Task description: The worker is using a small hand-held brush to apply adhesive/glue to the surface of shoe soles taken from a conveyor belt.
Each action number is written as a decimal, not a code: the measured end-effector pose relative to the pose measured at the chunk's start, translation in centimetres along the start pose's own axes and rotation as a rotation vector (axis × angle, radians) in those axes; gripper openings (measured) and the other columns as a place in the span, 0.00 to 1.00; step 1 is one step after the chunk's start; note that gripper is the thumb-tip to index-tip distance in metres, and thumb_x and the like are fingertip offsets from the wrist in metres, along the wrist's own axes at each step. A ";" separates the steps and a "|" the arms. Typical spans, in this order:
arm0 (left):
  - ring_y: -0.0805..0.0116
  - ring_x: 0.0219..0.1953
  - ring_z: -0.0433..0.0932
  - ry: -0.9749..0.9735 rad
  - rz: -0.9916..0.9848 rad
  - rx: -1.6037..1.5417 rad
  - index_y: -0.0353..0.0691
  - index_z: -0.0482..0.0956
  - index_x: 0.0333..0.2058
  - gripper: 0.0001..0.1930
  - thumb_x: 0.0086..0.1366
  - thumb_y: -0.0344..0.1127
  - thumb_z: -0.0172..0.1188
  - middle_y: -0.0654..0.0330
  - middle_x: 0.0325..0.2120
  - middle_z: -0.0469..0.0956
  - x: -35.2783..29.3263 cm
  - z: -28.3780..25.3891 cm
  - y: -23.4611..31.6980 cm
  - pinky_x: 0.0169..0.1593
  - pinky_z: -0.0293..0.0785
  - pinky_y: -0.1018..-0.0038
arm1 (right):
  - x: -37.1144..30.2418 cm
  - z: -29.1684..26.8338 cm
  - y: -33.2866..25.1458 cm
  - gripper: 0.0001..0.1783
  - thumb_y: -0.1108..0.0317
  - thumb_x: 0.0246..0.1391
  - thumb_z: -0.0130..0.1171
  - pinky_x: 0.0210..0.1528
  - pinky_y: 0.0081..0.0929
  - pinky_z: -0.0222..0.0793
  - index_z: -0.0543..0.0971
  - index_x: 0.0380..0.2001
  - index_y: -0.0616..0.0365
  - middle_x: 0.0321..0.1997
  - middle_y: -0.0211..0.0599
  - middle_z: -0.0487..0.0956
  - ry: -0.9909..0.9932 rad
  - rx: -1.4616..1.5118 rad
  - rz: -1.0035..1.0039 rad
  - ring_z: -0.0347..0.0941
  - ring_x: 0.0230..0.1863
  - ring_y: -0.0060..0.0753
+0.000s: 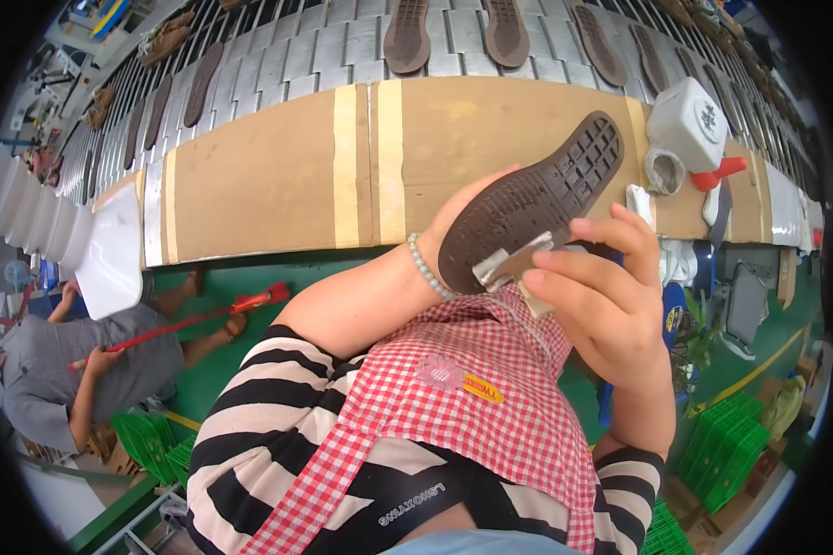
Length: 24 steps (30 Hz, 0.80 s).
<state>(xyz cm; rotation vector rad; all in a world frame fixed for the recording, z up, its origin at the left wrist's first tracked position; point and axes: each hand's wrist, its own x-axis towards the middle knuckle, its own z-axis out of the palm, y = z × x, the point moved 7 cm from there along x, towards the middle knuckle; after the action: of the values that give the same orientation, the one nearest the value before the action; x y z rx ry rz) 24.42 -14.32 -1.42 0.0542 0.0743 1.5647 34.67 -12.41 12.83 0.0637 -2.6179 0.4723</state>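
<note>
My left hand [465, 199] grips a dark brown shoe sole [539, 192] from behind, its gridded tread side facing up toward me. Most of the left fingers are hidden behind the sole. Between the fingers of my right hand [606, 291] is a small flat brush-like piece [518, 262] with a whitish, worn edge. That edge lies at or against the heel end of the sole; whether it touches is hard to make out. A beaded bracelet circles my left wrist.
Cardboard [259, 176] with tape strips covers the bench ahead. Beyond it, a slatted metal conveyor [315, 46] carries several soles. At the right stand a white plastic container [687, 125], a small cup [664, 171] and a red-handled tool [718, 174]. Another person [83, 347] holds a red pole at left.
</note>
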 end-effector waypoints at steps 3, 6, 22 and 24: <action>0.53 0.50 0.80 -0.038 -0.089 -0.157 0.31 0.71 0.57 0.24 0.77 0.44 0.37 0.44 0.51 0.77 0.1 0.8 -0.4 0.52 0.80 0.60 | -0.5 0.3 -0.4 0.13 0.65 0.43 0.67 0.65 0.48 0.61 0.86 0.36 0.44 0.41 0.21 0.84 -0.013 0.000 0.004 0.73 0.55 0.35; 0.48 0.58 0.74 -0.170 -0.192 -0.359 0.33 0.70 0.59 0.23 0.77 0.44 0.39 0.44 0.54 0.75 -0.4 2.8 -0.8 0.57 0.76 0.51 | -1.3 0.0 -0.4 0.17 0.68 0.38 0.70 0.63 0.48 0.62 0.85 0.37 0.47 0.41 0.24 0.83 -0.062 0.009 -0.030 0.74 0.54 0.38; 0.44 0.68 0.60 -0.023 0.084 -0.166 0.30 0.62 0.64 0.27 0.76 0.45 0.41 0.40 0.65 0.60 0.1 2.3 1.0 0.69 0.63 0.48 | -4.1 1.0 3.3 0.22 0.74 0.38 0.74 0.42 0.31 0.71 0.80 0.40 0.62 0.35 0.37 0.79 0.369 0.370 0.522 0.74 0.39 0.37; 0.43 0.68 0.60 -0.044 0.061 -0.225 0.30 0.61 0.64 0.27 0.77 0.44 0.40 0.40 0.66 0.59 -0.1 2.5 0.7 0.68 0.63 0.47 | -3.7 1.3 2.9 0.22 0.75 0.37 0.73 0.42 0.32 0.70 0.80 0.40 0.62 0.34 0.37 0.78 0.276 0.233 0.471 0.74 0.39 0.38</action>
<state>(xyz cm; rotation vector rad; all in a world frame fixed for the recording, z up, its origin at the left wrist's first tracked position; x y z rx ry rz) 23.96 -14.38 1.14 -0.0870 -0.1388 1.6233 37.02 -10.27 9.15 -0.5162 -2.2847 0.8774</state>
